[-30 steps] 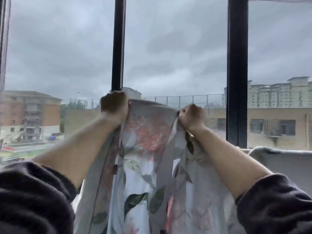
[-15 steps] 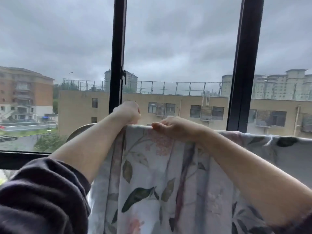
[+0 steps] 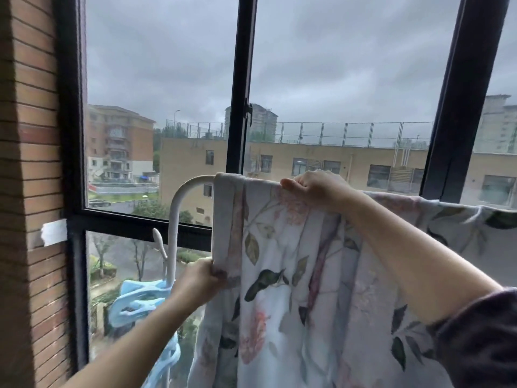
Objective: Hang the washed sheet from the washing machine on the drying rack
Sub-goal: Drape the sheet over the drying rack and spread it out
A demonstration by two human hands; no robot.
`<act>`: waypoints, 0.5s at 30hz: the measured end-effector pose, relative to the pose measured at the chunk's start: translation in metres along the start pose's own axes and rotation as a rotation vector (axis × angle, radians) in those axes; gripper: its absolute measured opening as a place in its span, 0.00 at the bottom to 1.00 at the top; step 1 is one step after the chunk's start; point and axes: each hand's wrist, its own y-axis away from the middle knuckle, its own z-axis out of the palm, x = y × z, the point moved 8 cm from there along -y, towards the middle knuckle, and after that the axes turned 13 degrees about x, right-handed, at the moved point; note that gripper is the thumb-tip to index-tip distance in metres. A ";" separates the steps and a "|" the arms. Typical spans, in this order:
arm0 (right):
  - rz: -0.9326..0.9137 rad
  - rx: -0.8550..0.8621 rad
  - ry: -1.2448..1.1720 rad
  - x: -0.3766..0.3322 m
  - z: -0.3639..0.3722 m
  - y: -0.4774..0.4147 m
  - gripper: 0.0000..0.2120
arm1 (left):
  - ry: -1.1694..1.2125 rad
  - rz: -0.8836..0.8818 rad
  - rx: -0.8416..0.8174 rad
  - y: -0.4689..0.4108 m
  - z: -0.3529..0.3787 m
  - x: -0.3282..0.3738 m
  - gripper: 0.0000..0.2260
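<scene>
The floral sheet (image 3: 282,275), pale with pink blooms and dark green leaves, hangs draped over the top bar of the white drying rack (image 3: 174,208). My right hand (image 3: 313,189) grips the sheet at the top, where it folds over the bar. My left hand (image 3: 198,284) pinches the sheet's folded left edge lower down, beside the rack's upright tube. More of the sheet spreads along the bar to the right edge of view.
A large black-framed window (image 3: 240,107) stands directly behind the rack. A brick wall (image 3: 30,163) closes the left side. Light blue plastic hangers (image 3: 137,301) hang on the rack's upright, below my left hand.
My left hand has left the top bar and dropped down to the sheet's left edge. My right hand stays on top of the bar. My view has turned left, showing the rack's end and the wall.
</scene>
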 end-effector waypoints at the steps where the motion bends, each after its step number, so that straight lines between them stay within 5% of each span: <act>1: -0.010 0.017 -0.016 -0.002 0.000 0.000 0.24 | 0.024 -0.028 0.030 0.000 -0.009 -0.005 0.10; 5: 0.042 0.131 -0.145 0.003 -0.005 -0.001 0.18 | 0.204 -0.004 0.319 -0.022 -0.094 0.016 0.11; 10: -0.076 0.206 -0.411 -0.065 -0.021 -0.026 0.32 | 0.511 0.112 0.468 -0.085 -0.187 0.080 0.14; 12: -0.011 0.141 -0.479 -0.089 -0.008 -0.050 0.24 | 0.467 0.193 0.456 -0.107 -0.205 0.105 0.14; 14: 0.064 0.158 -0.506 -0.097 0.008 -0.073 0.02 | 0.375 0.251 0.433 -0.122 -0.215 0.119 0.13; 15: 0.114 0.195 -0.551 -0.098 0.014 -0.088 0.06 | 0.303 0.272 0.439 -0.135 -0.225 0.120 0.12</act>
